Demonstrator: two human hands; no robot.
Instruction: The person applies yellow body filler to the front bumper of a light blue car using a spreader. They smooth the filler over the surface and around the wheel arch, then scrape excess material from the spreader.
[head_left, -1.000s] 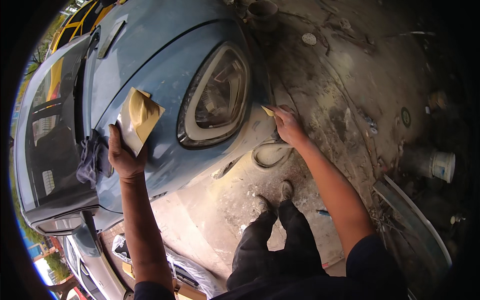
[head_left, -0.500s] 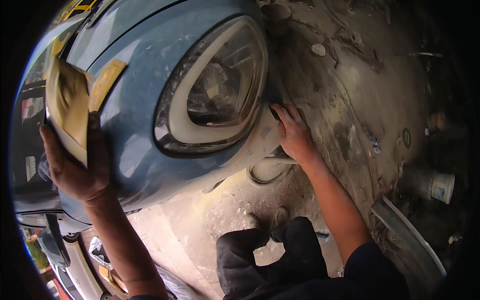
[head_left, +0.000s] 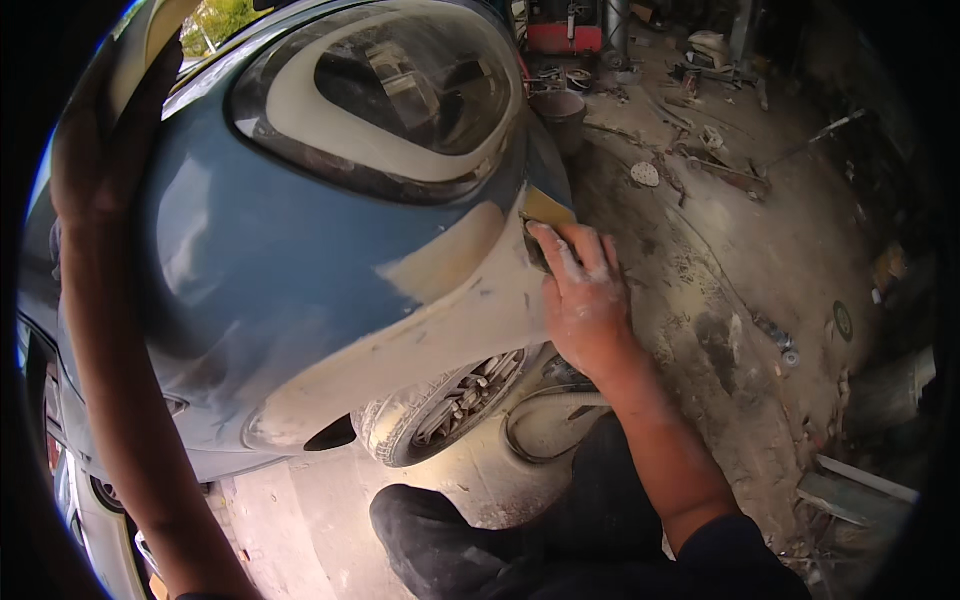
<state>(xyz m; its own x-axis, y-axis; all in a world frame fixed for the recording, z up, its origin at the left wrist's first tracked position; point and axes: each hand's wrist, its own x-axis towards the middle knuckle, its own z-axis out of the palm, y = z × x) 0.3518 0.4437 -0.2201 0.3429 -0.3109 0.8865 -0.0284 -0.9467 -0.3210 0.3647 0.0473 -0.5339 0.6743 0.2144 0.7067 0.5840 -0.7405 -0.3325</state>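
A blue car body with a large headlight fills the middle. Pale, dusty sanded filler runs along its edge below the lamp. My right hand presses a small dark sanding block with yellow sandpaper against that pale area, fingers closed round it. At the upper left, my left hand is beside the bodywork, its fingers around a folded yellowish sheet that looks like sandpaper. Shadow hides part of that grip.
A wheel shows under the fender, with a pale hose on the floor beside it. Beyond the car stand a bucket and scattered debris. A metal strip lies at the lower right.
The view has shifted and the headlight now sits higher. My left hand has moved up with its sheet. More of my right hand's sandpaper shows, and the wheel has come into view.
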